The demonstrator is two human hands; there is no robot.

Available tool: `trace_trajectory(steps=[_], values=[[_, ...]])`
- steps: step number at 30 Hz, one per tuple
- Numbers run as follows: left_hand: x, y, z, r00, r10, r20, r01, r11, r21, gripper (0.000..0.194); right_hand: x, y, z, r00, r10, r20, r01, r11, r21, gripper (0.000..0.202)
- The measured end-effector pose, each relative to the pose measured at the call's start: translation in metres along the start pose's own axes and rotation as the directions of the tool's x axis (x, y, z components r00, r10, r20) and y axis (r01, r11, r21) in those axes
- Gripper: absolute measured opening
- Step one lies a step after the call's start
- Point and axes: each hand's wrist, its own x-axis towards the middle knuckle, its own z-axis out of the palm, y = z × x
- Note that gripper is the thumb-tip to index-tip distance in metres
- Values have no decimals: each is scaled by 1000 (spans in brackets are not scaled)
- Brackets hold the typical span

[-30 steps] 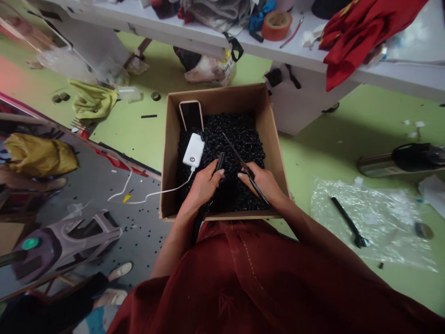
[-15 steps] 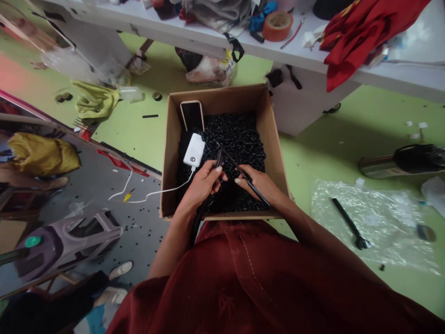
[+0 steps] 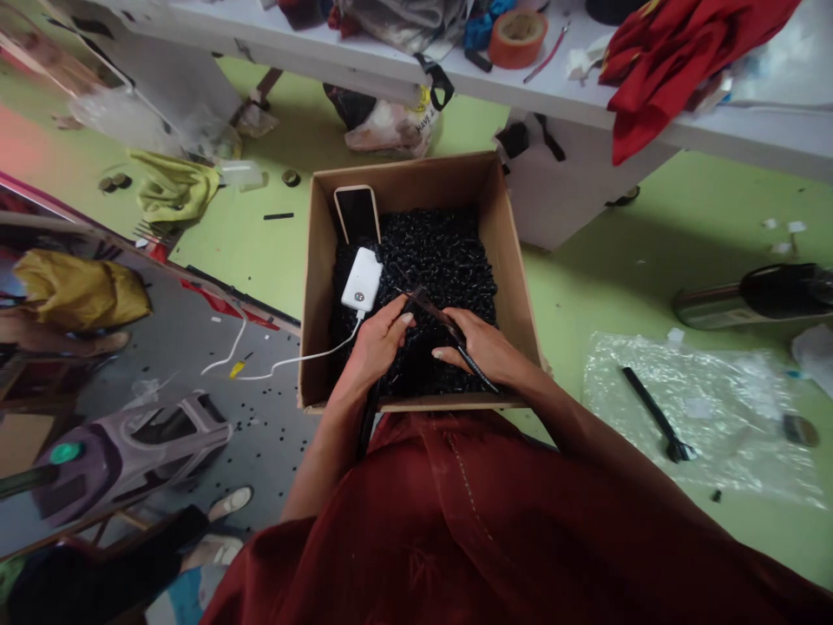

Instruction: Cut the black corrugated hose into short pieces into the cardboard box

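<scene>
A cardboard box (image 3: 407, 404) in front of me holds a heap of small black pieces (image 3: 439, 247). Above the heap, my left hand (image 3: 377, 343) is closed on a black ribbed strip; a dark length of it (image 3: 368, 424) hangs below the wrist. My right hand (image 3: 478, 347) is closed around a long, thin dark tool (image 3: 478, 369), whose far end is blurred and crosses near the left fingertips. Whether the tool touches the strip, I cannot tell. A phone (image 3: 357, 214) leans in the box's back left corner, with a white power bank (image 3: 362, 280) on the pieces.
A white cable (image 3: 286, 359) runs from the power bank over the box's left wall. Behind the box is a white table (image 3: 566, 104) with orange tape (image 3: 517, 38) and red cloth (image 3: 690, 69). At right lie a flask (image 3: 748, 295) and plastic sheet (image 3: 735, 417). Another person's feet (image 3: 225, 525) show lower left.
The tool in my right hand has swung, and its far end is now blurred over the left fingertips. The right thumb has shifted slightly left. Both hands keep their hold.
</scene>
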Motion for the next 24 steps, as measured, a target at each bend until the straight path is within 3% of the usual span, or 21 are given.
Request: trace_trajectory(steps=[6,14,24], values=[[0,4,-1,999,1,44,-2,1000,21,32,0,0,-1,1000,-20,-18,20,1000,7,61],[-1,3,-1,998,-11,68,15,999,-53,40,-2,-3,-6,1000,-18,16,16,988,150,61],[-3,10,-9,991,-18,129,16,1000,14,40,-3,0,-5,1000,-18,-23,21,995,100,55]])
